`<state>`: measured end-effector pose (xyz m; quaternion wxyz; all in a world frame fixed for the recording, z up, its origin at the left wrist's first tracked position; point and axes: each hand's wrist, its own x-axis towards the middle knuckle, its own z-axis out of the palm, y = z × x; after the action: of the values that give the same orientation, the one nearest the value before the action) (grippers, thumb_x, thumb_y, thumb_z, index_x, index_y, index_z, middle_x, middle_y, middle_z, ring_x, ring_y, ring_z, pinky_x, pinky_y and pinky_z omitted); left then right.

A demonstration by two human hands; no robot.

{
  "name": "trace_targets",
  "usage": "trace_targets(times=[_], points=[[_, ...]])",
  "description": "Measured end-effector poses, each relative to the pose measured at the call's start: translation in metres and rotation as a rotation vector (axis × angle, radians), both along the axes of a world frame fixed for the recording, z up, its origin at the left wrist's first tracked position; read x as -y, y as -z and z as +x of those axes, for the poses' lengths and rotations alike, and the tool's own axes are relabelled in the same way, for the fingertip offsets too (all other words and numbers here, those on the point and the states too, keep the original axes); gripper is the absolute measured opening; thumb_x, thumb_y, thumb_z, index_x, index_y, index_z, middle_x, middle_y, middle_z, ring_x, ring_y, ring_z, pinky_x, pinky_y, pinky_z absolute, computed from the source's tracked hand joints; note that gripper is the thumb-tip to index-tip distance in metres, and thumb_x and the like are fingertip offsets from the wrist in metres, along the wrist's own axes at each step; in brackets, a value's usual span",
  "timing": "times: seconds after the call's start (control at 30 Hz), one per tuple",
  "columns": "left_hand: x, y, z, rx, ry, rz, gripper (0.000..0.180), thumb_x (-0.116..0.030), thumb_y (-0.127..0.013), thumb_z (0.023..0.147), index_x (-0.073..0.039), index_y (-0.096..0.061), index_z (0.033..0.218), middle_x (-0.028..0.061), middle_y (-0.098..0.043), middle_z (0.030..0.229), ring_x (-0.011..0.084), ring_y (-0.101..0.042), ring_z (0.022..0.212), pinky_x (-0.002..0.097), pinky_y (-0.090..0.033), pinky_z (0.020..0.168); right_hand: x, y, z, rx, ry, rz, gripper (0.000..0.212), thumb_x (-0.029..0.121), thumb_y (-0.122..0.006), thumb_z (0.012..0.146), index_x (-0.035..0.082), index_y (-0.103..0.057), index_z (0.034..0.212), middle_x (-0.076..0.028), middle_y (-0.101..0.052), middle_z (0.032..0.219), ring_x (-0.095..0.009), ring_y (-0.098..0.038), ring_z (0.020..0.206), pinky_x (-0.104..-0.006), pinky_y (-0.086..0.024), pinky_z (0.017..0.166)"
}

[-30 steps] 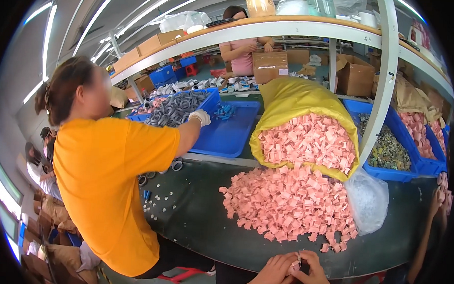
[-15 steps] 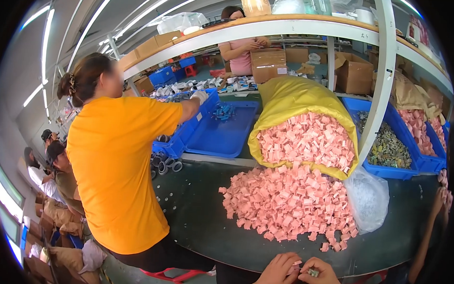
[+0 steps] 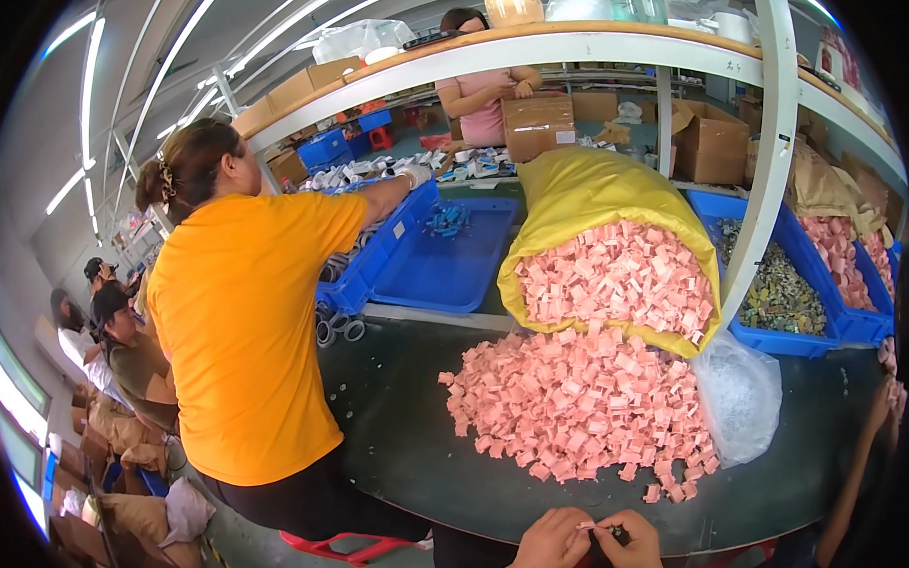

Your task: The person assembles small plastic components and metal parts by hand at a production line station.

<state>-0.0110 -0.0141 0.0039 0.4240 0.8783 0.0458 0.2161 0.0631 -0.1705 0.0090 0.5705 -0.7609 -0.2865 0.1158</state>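
At the near edge of the table my left hand (image 3: 552, 544) is closed, its fingertips pinching a small pink plastic piece (image 3: 586, 526). Close beside it, my right hand (image 3: 633, 549) is curled with its fingertips meeting that piece. A small dark part (image 3: 621, 535) shows within the right hand's fingers, too small to name. Just beyond both hands lies a heap of pink plastic pieces (image 3: 580, 409) on the dark green tabletop (image 3: 389, 432). Behind the heap, a yellow sack (image 3: 598, 189) lies on its side, its mouth full of the same pieces.
A clear plastic bag (image 3: 739, 404) rests right of the heap. Blue trays stand further back: one with small metallic parts (image 3: 775, 285), another with a few blue pieces (image 3: 445, 222). A co-worker in orange (image 3: 253, 327) stands at left. A white shelf post (image 3: 769, 155) rises at right.
My fingertips have drawn together around the pink piece, and the part in my right hand is more covered. The co-worker in orange has leaned and reached farther across the blue bin.
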Motion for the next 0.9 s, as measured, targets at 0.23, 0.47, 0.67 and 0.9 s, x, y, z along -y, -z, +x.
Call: trace_targets(times=[0.23, 0.47, 0.67, 0.9], points=[[-0.007, 0.004, 0.001, 0.06, 0.063, 0.047, 0.016, -0.014, -0.061, 0.082, -0.005, -0.064, 0.095, 0.0144, -0.063, 0.098, 0.0368, -0.059, 0.09, 0.0437, -0.05, 0.08, -0.007, -0.01, 0.001, -0.007, -0.037, 0.025, 0.004, 0.007, -0.065, 0.091, 0.003, -0.065, 0.092, -0.007, -0.058, 0.083, -0.017, -0.054, 0.072, -0.0281, -0.044, 0.067], [-0.011, 0.0, 0.002, 0.083, 0.147, 0.034, 0.014, -0.016, -0.062, 0.083, -0.006, -0.064, 0.092, 0.0145, -0.062, 0.093, 0.0368, -0.058, 0.086, 0.0447, -0.049, 0.076, 0.0, 0.002, -0.002, -0.294, -0.055, 0.064, 0.004, 0.008, -0.065, 0.091, 0.005, -0.065, 0.093, -0.008, -0.06, 0.087, -0.02, -0.056, 0.076, -0.028, -0.045, 0.071], [-0.014, 0.008, 0.001, 0.053, 0.111, -0.001, 0.017, -0.016, -0.062, 0.092, -0.004, -0.062, 0.104, 0.0103, -0.063, 0.099, 0.0308, -0.061, 0.087, 0.0391, -0.05, 0.077, -0.01, -0.013, 0.009, 0.487, -0.031, -0.047, 0.004, 0.009, -0.067, 0.09, 0.006, -0.067, 0.093, -0.008, -0.062, 0.087, -0.027, -0.058, 0.083, -0.0322, -0.048, 0.076], [-0.016, 0.006, 0.006, 0.053, 0.159, -0.003, 0.012, -0.015, -0.061, 0.092, -0.004, -0.061, 0.098, 0.0103, -0.061, 0.097, 0.0317, -0.059, 0.084, 0.0396, -0.049, 0.075, -0.008, 0.005, 0.006, 0.187, 0.01, -0.089, 0.006, 0.007, -0.071, 0.085, 0.005, -0.066, 0.089, -0.002, -0.059, 0.084, -0.01, -0.054, 0.072, -0.0244, -0.041, 0.06]])
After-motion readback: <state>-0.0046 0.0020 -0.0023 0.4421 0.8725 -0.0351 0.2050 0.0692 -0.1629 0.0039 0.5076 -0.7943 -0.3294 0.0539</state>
